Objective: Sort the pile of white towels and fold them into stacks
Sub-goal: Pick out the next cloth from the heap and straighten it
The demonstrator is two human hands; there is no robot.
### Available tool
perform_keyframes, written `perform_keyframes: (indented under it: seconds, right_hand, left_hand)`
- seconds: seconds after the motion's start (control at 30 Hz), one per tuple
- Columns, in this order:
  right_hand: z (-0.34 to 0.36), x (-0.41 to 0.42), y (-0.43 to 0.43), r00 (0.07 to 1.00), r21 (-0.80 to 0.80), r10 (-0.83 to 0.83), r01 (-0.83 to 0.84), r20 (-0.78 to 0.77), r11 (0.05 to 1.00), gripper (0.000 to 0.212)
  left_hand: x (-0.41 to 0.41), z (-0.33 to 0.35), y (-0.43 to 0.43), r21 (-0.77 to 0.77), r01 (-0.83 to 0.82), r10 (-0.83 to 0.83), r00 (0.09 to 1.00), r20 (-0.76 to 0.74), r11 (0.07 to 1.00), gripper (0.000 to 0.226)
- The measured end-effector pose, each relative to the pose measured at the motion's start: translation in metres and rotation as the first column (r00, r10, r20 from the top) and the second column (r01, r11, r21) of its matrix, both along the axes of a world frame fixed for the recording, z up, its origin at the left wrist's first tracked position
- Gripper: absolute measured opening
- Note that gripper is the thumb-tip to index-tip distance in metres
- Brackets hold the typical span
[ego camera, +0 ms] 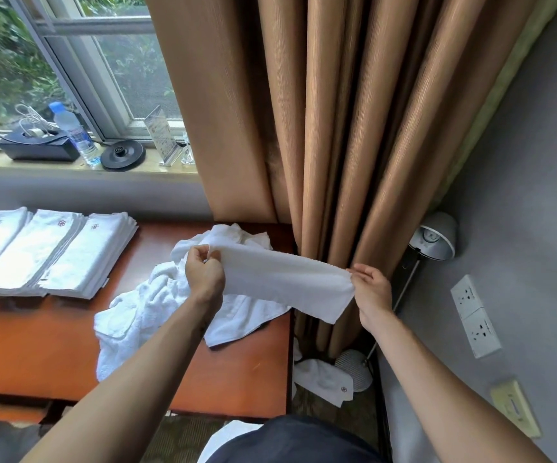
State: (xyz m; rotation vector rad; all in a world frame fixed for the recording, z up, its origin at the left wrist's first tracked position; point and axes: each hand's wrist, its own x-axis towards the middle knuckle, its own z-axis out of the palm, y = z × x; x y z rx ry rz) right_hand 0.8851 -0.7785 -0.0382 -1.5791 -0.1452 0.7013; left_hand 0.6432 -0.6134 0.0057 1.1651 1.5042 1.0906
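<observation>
A white terry towel [280, 279], folded into a long narrow band, is stretched in the air between the person's hands, above the right part of the wooden table [36, 345] and in front of the brown curtain [320, 128]. The left hand [203, 272] pinches one short end between thumb and curled fingers; the right hand [370, 289] pinches the other end the same way, so the band slopes down toward the right. No emblem shows on the held towel.

Beneath it lies the crumpled pile of white towels [156, 309], spilling toward the table's near edge. At the table's far left, three folded stacks [46, 252] lie side by side, each topped with a small dark-red flower-like emblem. Another white towel [323, 379] with the same emblem lies on the floor by the lamp base [354, 369].

On the windowsill stand a water bottle [76, 135] with a blue cap and a clear sign holder [163, 138]; their print is too small to read.
</observation>
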Motion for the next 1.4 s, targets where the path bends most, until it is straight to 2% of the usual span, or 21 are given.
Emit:
perform_keyframes:
  seconds: [0.07,0.17,0.27,0.33,0.4,0.47,0.57,0.63,0.67,0.77,0.83,1.0,1.1,1.17,1.27,1.33,1.4]
  right_hand:
    - [0.002,-0.001,0.002,0.994,0.018,-0.081,0.083,-0.074,0.996,0.025]
    - [0.007,-0.002,0.005,0.956,0.0,-0.215,0.219,-0.198,0.976,0.047]
    - [0.01,-0.004,0.006,0.938,-0.005,-0.277,0.282,-0.207,0.959,0.056]
    - [0.009,-0.005,0.004,0.968,-0.031,-0.228,0.226,-0.101,0.974,0.054]
    - [0.004,-0.002,-0.001,0.992,-0.136,-0.086,0.098,0.094,0.986,0.047]
    - [-0.001,0.001,-0.007,0.968,-0.264,0.079,-0.013,0.239,0.964,0.038]
    - [-0.011,-0.002,-0.012,0.944,-0.388,0.187,-0.07,0.272,0.919,0.031]
    - [-0.015,-0.004,-0.011,0.983,-0.398,0.091,-0.021,0.157,0.917,0.033]
    - [-0.017,-0.005,-0.009,0.999,-0.365,0.004,0.008,0.031,0.931,0.035]
    - [-0.015,-0.006,-0.006,0.944,-0.212,-0.157,0.096,-0.29,0.972,0.043]
    - [-0.013,-0.004,-0.008,0.916,-0.159,-0.181,0.132,-0.358,0.978,0.043]
    - [-0.013,-0.005,-0.014,0.94,-0.168,-0.012,-0.048,-0.342,0.985,0.035]
    - [-0.011,-0.01,-0.016,0.932,-0.281,0.096,-0.202,-0.349,0.938,0.03]
    - [-0.001,-0.016,-0.013,0.884,-0.283,0.205,-0.342,-0.42,0.896,0.033]
    - [0.019,-0.028,-0.004,0.82,-0.104,0.348,-0.437,-0.455,0.893,0.027]
    - [0.034,-0.037,0.002,0.794,0.044,0.449,-0.475,-0.41,0.879,0.021]
    - [0.049,-0.049,0.006,0.768,0.138,0.545,-0.532,-0.338,0.835,0.021]
  left_hand:
    - [-0.001,0.001,-0.002,0.0,0.011,-0.011,1.0,0.017,1.0,0.011]
    - [-0.002,0.002,-0.005,-0.007,0.024,-0.024,0.999,0.034,1.0,0.013]
    - [-0.003,0.002,-0.011,-0.018,0.02,-0.019,0.999,0.048,1.0,0.015]
    - [-0.003,0.002,-0.014,-0.024,0.016,-0.014,0.998,0.055,1.0,0.011]
    - [-0.005,0.004,-0.015,-0.003,0.014,-0.014,0.999,0.052,1.0,0.009]
    - [-0.007,0.007,-0.014,0.022,0.012,-0.013,0.999,0.05,1.0,0.008]
    - [-0.006,0.01,-0.015,0.04,0.021,-0.023,0.999,0.04,0.999,0.009]
    - [-0.005,0.01,-0.016,0.044,0.024,-0.026,0.999,0.035,0.999,0.008]
    - [-0.006,0.009,-0.017,0.041,0.022,-0.024,0.999,0.033,0.999,0.008]
    - [-0.013,0.005,-0.018,0.034,0.022,-0.023,1.0,0.011,0.999,0.007]
    - [-0.016,0.005,-0.019,0.039,0.035,-0.035,0.999,-0.001,0.999,0.008]
    - [-0.007,0.022,-0.029,0.152,0.216,-0.21,0.976,-0.055,0.964,0.014]
    - [0.005,0.035,-0.038,0.263,0.384,-0.349,0.921,-0.173,0.885,0.014]
    - [0.014,0.04,-0.043,0.324,0.515,-0.437,0.853,-0.286,0.793,0.014]
    - [0.025,0.042,-0.049,0.288,0.671,-0.521,0.724,-0.453,0.683,0.023]
    - [0.03,0.04,-0.05,0.21,0.716,-0.552,0.662,-0.506,0.666,0.023]
    - [0.032,0.037,-0.049,0.167,0.714,-0.567,0.656,-0.498,0.68,0.022]
